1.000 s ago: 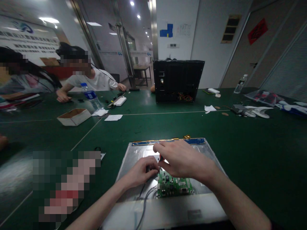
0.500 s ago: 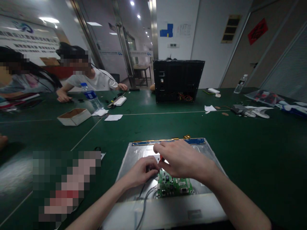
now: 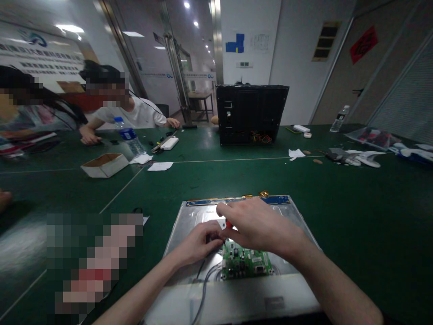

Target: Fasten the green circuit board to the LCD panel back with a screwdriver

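A flat metal display panel [image 3: 182, 230] lies back side up on the table in front of me. Fixed on it is a green circuit board [image 3: 246, 262], and a blue strip board [image 3: 237, 201] runs along its far edge. My right hand [image 3: 253, 223] is closed round a screwdriver with a red handle [image 3: 228, 223], held upright over the board's far left corner; its tip is mostly hidden. Close beside it, my left hand [image 3: 206, 239] has its fingers pinched together at that corner. What they hold is hidden. Grey cables [image 3: 204, 289] run from the board's left side toward me.
Beyond the panel stands a black monitor housing [image 3: 252, 113] with exposed wires. An open carton [image 3: 104, 166], a water bottle [image 3: 129, 136] and paper scraps [image 3: 160, 166] lie to the left. Tools and a plastic bag [image 3: 370, 136] are at right. Two people sit at far left.
My right thumb and fingers have shifted slightly round the red handle. My left hand stays at the board's corner, and the panel has not moved.
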Demonstrator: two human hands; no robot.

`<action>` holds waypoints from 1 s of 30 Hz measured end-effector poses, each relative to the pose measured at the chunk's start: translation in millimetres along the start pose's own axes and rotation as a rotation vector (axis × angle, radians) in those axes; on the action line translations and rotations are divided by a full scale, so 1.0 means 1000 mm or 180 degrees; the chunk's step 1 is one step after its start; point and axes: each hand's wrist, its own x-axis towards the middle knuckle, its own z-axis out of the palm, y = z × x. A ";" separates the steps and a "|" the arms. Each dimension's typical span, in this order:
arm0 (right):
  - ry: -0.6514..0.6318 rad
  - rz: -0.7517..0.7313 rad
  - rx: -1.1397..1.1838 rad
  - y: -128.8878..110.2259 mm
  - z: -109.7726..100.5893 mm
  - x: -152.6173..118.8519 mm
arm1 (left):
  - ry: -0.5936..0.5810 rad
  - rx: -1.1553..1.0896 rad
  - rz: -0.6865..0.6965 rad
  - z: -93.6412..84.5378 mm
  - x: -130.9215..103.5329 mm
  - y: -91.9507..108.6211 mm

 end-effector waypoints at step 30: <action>-0.0012 -0.0004 -0.0006 -0.001 0.000 -0.001 | -0.0006 -0.0012 0.0037 0.000 0.000 0.002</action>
